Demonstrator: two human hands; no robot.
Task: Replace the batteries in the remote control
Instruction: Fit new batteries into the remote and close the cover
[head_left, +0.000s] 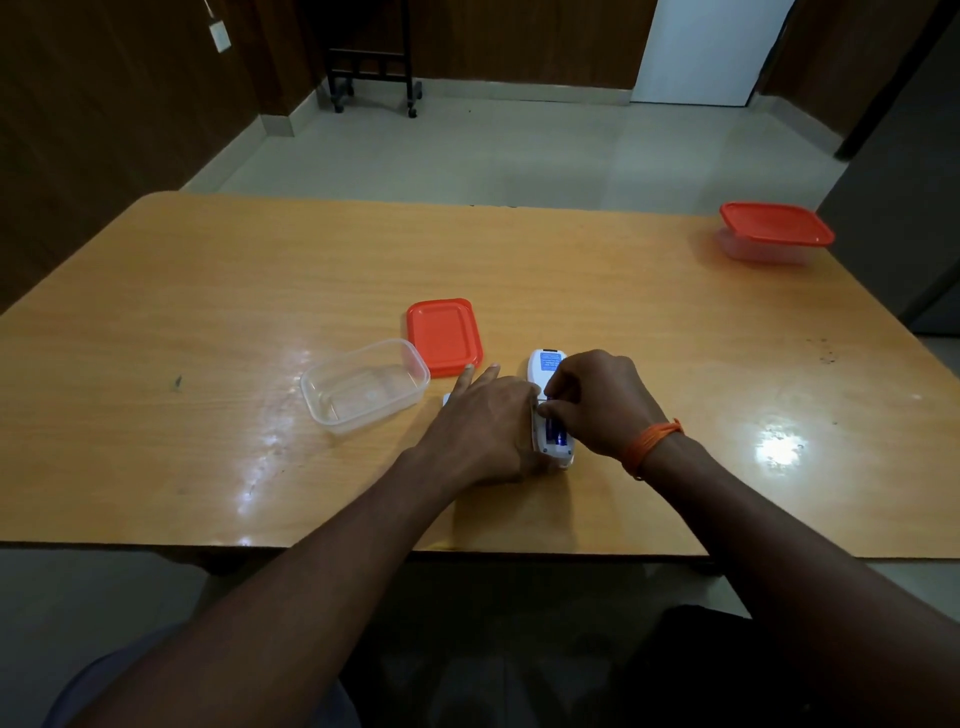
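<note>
On the wooden table (208, 312), centre frame, the left hand (483, 421) lies with straight fingers, its edge against the remote control (548, 364). The right hand (597, 400) curls over the remote's middle, fingertips hidden. The remote lies back-up, long axis running up-frame, labelled end farthest. Its near compartment is open, showing a blue battery (556, 434). A small white piece (445, 399) left of the left hand is hard to make out.
</note>
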